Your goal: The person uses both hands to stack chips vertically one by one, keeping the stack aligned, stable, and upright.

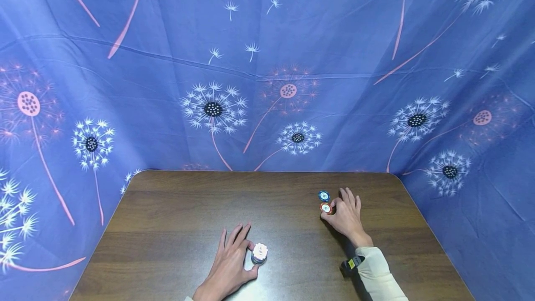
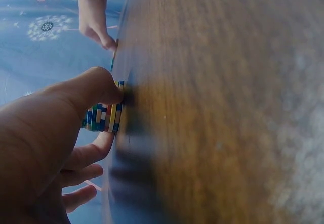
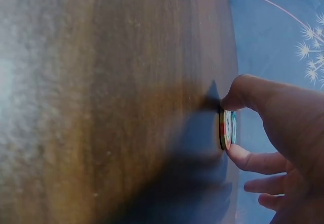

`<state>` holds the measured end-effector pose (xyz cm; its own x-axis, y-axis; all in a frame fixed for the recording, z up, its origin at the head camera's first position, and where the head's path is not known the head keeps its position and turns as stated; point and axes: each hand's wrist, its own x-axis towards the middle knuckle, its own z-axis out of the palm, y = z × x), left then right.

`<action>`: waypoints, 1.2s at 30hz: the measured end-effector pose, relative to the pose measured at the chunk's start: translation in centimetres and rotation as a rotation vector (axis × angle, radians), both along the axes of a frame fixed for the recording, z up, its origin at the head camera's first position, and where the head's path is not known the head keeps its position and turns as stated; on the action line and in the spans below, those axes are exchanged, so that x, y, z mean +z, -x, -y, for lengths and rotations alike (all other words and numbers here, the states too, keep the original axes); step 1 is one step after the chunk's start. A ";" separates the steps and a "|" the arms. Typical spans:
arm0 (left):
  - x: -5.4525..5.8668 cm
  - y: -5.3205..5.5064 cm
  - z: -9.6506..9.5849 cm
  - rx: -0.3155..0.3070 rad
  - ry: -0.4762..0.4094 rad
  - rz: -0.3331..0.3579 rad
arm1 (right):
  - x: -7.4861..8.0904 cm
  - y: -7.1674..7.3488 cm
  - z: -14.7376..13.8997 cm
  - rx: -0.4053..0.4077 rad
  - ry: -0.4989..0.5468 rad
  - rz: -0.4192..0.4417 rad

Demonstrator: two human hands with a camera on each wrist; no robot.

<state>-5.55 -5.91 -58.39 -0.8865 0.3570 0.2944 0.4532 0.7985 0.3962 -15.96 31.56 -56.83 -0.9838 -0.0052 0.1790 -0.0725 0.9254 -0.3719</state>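
My left hand point(image 1: 229, 265) holds a stack of poker chips point(image 1: 259, 252) between thumb and index finger, near the front middle of the table. In the left wrist view the stack point(image 2: 105, 118) shows layers of green, blue, white, red and yellow, and its top chip looks white from the head view. Farther off to the right, my right hand point(image 1: 347, 216) pinches a red poker chip point(image 1: 326, 208) at the tabletop. Just beyond that one lies a blue poker chip point(image 1: 323, 195). From the right wrist, thumb and index finger sit on opposite edges of the red chip point(image 3: 227, 129).
The brown wooden table point(image 1: 188, 203) has rounded far corners. A blue cloth point(image 1: 259, 120) with dandelion prints hangs behind it and along both sides. A dark strap with a small device point(image 1: 352, 265) is worn at the right wrist, over a pale sleeve point(image 1: 378, 273).
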 end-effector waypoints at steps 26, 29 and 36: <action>-0.2 -0.2 -0.1 -0.001 -0.010 -0.003 | -0.6 -3.1 -0.1 0.004 -0.003 -0.075; -0.2 -0.2 -0.1 0.000 -0.012 -0.008 | -0.7 -3.7 0.0 0.002 -0.004 -0.078; -0.4 -0.1 0.0 0.000 -0.010 -0.023 | -0.8 -5.1 0.1 -0.004 -0.001 -0.103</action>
